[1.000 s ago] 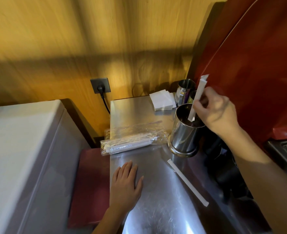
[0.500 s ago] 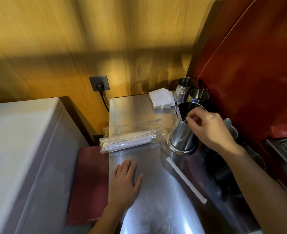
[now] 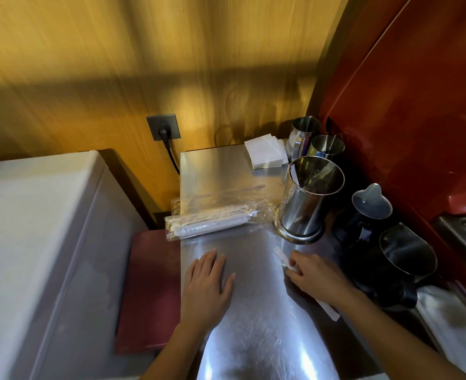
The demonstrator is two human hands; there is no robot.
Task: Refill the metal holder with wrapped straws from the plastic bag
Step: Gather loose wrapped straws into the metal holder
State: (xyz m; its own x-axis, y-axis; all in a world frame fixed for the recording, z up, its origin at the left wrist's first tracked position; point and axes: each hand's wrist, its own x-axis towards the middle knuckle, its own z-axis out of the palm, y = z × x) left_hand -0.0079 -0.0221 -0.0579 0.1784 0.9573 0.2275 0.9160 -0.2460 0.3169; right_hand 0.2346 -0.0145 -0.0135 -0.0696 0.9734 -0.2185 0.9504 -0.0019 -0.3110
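Observation:
The tall metal holder (image 3: 306, 204) stands upright on the steel counter (image 3: 253, 311), with a white straw end showing at its left inner rim. To its left lies the clear plastic bag (image 3: 215, 215) holding wrapped straws. One loose wrapped straw (image 3: 280, 255) lies diagonally on the counter in front of the holder. My right hand (image 3: 317, 278) rests over its middle, fingers curled down onto it, so whether they grip it is unclear. My left hand (image 3: 207, 283) lies flat and open on the counter, holding nothing.
Two small steel jugs (image 3: 325, 146) and a napkin stack (image 3: 266, 153) sit behind the holder. Dark pitchers (image 3: 371, 209) stand at the right beside a red machine (image 3: 418, 105). A white cloth (image 3: 445, 311) lies at the right. A white appliance (image 3: 34, 242) fills the left; a socket (image 3: 163, 130) is on the wood wall.
My right hand put a wrapped straw into the holder, then came down to the loose straw on the counter. The left hand stayed flat.

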